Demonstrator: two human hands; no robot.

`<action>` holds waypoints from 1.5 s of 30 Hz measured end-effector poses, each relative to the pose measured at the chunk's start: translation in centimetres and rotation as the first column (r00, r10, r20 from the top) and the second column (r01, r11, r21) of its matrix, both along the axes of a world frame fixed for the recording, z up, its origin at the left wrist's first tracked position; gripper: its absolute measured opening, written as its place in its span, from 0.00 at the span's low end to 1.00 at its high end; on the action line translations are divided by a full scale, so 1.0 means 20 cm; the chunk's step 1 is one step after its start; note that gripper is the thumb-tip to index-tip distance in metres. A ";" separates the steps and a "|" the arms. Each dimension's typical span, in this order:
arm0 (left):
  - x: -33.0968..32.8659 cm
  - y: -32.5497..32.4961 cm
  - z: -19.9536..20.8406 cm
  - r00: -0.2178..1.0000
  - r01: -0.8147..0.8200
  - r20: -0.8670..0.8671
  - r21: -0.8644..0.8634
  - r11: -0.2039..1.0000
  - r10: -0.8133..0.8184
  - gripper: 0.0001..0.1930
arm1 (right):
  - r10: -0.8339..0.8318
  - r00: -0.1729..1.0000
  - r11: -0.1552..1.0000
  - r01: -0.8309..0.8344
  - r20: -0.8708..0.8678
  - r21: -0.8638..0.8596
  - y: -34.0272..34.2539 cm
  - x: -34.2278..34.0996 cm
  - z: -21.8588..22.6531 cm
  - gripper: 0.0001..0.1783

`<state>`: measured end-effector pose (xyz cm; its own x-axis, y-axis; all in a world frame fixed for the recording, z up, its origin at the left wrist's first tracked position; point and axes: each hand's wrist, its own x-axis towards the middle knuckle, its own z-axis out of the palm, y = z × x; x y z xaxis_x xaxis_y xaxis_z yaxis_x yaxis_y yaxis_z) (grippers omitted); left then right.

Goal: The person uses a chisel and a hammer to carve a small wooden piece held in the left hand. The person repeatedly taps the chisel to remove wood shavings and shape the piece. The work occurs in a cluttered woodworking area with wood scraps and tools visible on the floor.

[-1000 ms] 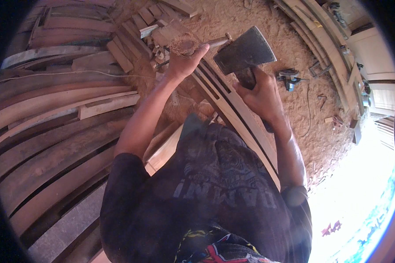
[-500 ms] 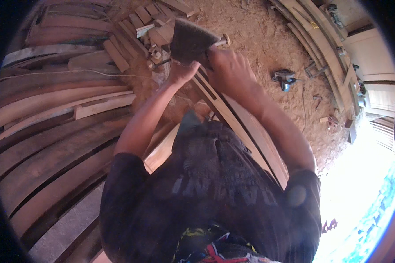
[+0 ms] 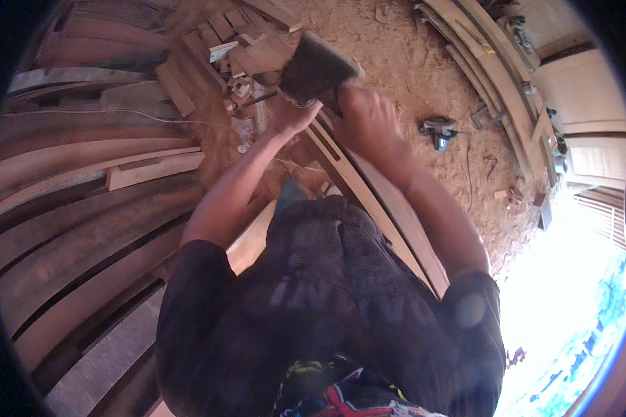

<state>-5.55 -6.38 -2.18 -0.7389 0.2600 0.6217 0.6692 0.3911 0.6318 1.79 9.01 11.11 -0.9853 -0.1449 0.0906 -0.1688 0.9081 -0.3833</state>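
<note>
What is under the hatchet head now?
Under the hatchet head lie the left hand and a long wooden strip on sawdust-covered ground. The exact contact spot is hidden by the head and the right hand.

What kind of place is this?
Likely a rough woodworking yard or shed: long planks stacked on the left, offcuts on the sawdust-strewn dirt floor, a power tool lying there, a hatchet in the right hand.

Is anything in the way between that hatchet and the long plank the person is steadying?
Nothing visible. The right hand holds the hatchet just above the long plank; the left hand rests close beside the blade.
</note>
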 end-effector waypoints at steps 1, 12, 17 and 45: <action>0.03 0.01 -0.01 1.000 -0.023 0.018 0.036 0.999 0.022 0.10 | 0.047 0.999 0.998 -0.047 0.001 -0.028 0.04 0.00 0.03 0.14; -0.04 -0.07 -0.06 0.997 0.036 0.069 -0.116 0.993 -0.029 0.05 | -0.042 0.990 0.985 0.018 -0.135 -0.171 -0.02 0.03 0.07 0.18; 0.04 -0.11 -0.12 0.973 0.014 0.228 -0.245 0.969 0.043 0.09 | 0.073 0.989 0.945 -0.026 0.132 -0.326 0.19 0.07 -0.08 0.21; -0.17 -0.02 0.33 0.921 0.009 0.389 -0.043 0.999 0.009 0.14 | -0.267 0.715 0.595 0.650 0.646 -0.472 0.40 0.78 -0.66 0.20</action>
